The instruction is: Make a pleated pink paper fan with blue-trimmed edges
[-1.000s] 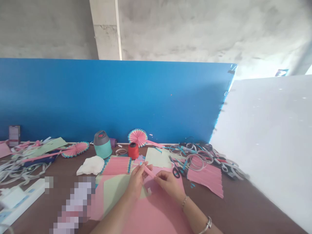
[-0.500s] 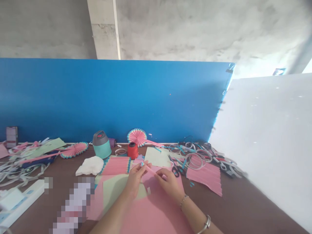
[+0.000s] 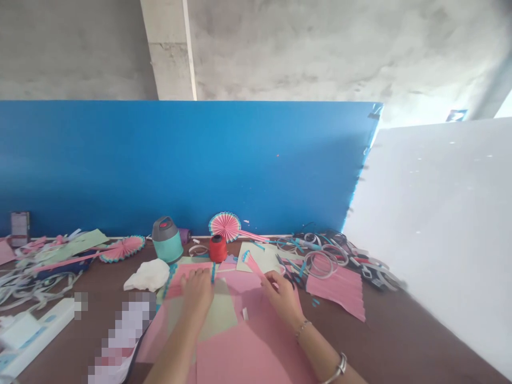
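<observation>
My right hand pinches a narrow folded pink paper strip with a blue end, which sticks up and to the left from my fingers. My left hand lies with fingers spread on a pleated pink sheet with a blue edge, beside a pale green sheet. Both hands are over a large flat pink paper on the brown table.
A teal flask, a red thread spool and pink paper fans stand by the blue board. Scissors, tape rings, another pleated pink sheet lie right. Paper scraps, a white cloth lie left. White panel at right.
My left hand let go of the pink strip and moved left and down onto the pleated pink sheet. My right hand kept the strip and raised its end.
</observation>
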`<state>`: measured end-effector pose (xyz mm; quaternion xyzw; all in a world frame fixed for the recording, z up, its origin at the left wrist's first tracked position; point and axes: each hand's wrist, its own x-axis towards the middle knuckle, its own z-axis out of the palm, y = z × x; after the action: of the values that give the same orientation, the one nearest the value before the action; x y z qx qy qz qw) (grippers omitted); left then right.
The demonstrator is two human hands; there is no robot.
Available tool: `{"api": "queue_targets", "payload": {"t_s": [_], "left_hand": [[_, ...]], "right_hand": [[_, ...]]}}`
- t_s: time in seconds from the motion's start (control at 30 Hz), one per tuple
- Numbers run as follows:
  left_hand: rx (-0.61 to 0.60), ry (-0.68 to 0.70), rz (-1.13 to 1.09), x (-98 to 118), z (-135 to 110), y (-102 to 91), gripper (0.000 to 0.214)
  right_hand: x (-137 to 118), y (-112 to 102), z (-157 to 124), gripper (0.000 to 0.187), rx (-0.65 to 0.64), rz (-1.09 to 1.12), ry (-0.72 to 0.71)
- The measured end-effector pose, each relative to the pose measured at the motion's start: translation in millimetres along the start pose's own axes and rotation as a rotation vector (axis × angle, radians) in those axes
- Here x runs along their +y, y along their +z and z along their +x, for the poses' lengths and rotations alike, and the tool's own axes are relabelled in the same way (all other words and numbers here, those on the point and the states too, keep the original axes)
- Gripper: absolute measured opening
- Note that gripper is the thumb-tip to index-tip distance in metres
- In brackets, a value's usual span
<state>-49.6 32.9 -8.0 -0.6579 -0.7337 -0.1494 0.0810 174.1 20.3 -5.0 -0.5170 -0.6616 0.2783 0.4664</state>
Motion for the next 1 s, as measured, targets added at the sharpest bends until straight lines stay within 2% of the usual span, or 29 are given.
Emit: {"api": "queue_targets", "payload": {"t_s": [0.1, 0.17, 0.27, 0.3, 0.37, 0.43, 0.6, 0.7, 0.8, 0.83, 0.9, 0.97, 1.0], "left_hand": [[0.051, -0.001, -0.011, 5.6, 1.0, -8.4, 0.016], [0.182, 0.016, -0.081, 12.4, -0.7, -18.1, 0.018], [0.438, 0.114, -0.323, 26.5, -8.1, -30.7, 0.013], [0.493, 0.142, -0.419, 31.7, -11.8, -33.0, 0.012], [0.526, 0.218, -0.641, 42.3, -19.9, -34.1, 0.009], [0.465, 0.231, -0.901, 52.1, -28.2, -32.1, 0.009], [0.174, 0.127, -1.393, 69.0, -41.3, -28.0, 0.011], [0.056, 0.126, -1.580, 73.5, -43.7, -29.9, 0.014], [0.008, 0.122, -1.654, 75.4, -44.2, -33.3, 0.012], [0.011, 0.094, -1.676, 75.7, -44.0, -34.4, 0.015], [-0.010, 0.004, -1.728, 76.1, -43.2, -36.1, 0.040], [-0.110, -0.055, -1.787, 76.3, -41.5, -36.2, 0.065], [-0.181, -0.048, -1.810, 76.4, -40.4, -35.3, 0.067]], "right_hand": [[-1.0, -1.3, 0.2, 0.029, 0.018, 0.076, 0.035], [-1.8, -2.2, -0.2, 0.027, 0.049, 0.104, 0.048], [-3.7, -3.2, -1.9, 0.020, 0.082, 0.140, 0.047], [-4.9, -3.3, -2.8, 0.017, 0.076, 0.158, 0.044], [-8.4, -2.9, -5.1, 0.016, 0.035, 0.210, 0.033], [-13.0, -1.9, -8.0, 0.020, -0.034, 0.275, 0.006], [-22.9, 4.2, -14.5, 0.038, -0.195, 0.412, -0.024], [-24.3, 7.5, -14.9, 0.033, -0.228, 0.474, -0.013], [-22.7, 7.6, -12.8, 0.025, -0.210, 0.494, 0.013], [-21.8, 7.0, -11.9, 0.025, -0.194, 0.495, 0.031], [-20.1, 5.3, -10.5, 0.027, -0.158, 0.502, 0.084], [-18.6, 4.0, -9.8, 0.029, -0.140, 0.528, 0.135], [-18.1, 3.8, -9.7, 0.029, -0.141, 0.542, 0.149]]}}
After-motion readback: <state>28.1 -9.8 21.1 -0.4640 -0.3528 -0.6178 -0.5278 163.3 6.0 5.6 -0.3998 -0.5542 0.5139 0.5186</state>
